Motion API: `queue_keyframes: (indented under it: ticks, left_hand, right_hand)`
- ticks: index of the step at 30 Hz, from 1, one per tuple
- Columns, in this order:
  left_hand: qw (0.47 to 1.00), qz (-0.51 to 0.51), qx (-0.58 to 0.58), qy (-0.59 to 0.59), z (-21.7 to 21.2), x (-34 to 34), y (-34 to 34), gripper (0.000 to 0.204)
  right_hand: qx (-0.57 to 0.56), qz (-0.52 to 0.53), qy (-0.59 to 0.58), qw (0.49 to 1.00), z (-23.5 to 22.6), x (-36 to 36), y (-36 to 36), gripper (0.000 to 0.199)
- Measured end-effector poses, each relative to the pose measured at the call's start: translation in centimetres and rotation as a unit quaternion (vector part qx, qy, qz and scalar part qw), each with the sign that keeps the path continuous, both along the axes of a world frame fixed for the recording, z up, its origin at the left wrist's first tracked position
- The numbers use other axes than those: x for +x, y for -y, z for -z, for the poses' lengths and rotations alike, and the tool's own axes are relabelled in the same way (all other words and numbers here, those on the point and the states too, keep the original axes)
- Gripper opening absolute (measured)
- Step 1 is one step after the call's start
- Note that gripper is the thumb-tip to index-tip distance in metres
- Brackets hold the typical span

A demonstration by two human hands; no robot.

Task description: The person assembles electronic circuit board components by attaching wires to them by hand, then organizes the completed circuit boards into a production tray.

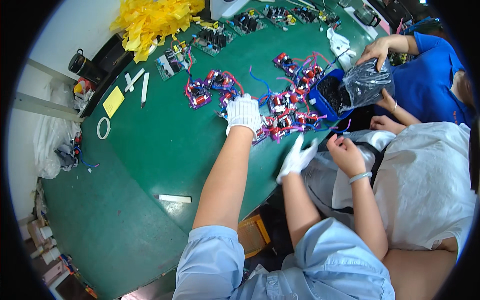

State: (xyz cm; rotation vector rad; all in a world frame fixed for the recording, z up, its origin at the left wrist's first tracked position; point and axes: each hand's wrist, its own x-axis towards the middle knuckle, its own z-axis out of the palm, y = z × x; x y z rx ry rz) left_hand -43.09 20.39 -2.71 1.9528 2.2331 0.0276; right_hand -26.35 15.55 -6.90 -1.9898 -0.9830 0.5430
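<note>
My left hand (pixel 243 114), in a white striped glove, reaches onto a cluster of purple circuit boards (pixel 282 122) with red parts and coloured wires. Its fingers curl down around a circuit board (pixel 227 98) at the cluster's left side; the fingertips are hidden. My right hand (pixel 298 156), also in a white glove, hangs at the table's edge just below the boards. Its thumb and fingers are apart with nothing between them. More purple boards (pixel 199 95) lie left of and beyond my left hand.
On the right, a co-worker's hands tip a clear bag (pixel 369 82) of dark small parts into a blue bin (pixel 327 115). Another person's bare hand (pixel 346 152) is near my right hand. Green boards (pixel 212 39), yellow strips (pixel 150 25), a tape ring (pixel 103 128) and a white-handled blade (pixel 173 198) lie on the green table (pixel 145 165).
</note>
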Motion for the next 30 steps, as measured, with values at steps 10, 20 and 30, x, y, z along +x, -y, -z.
queue_keyframes:
  ticks: [10, 20, 30]
  left_hand:
    - [0.997, 0.008, 0.046, 0.067, 0.7, -1.2, 2.2, 0.020]
    - [0.993, 0.009, 0.040, 0.115, 0.2, -2.9, 10.7, 0.017]
    - [0.955, -0.088, 0.204, 0.194, 0.2, -6.4, 19.4, 0.017]
  right_hand:
    - [-0.044, -0.113, 0.286, 0.951, -3.0, -0.4, -10.0, 0.065]
    - [0.216, -0.334, 0.000, 0.918, 0.8, -5.7, -6.3, 0.016]
    - [0.285, -0.489, 0.263, 0.781, -4.6, -10.5, 0.3, 0.005]
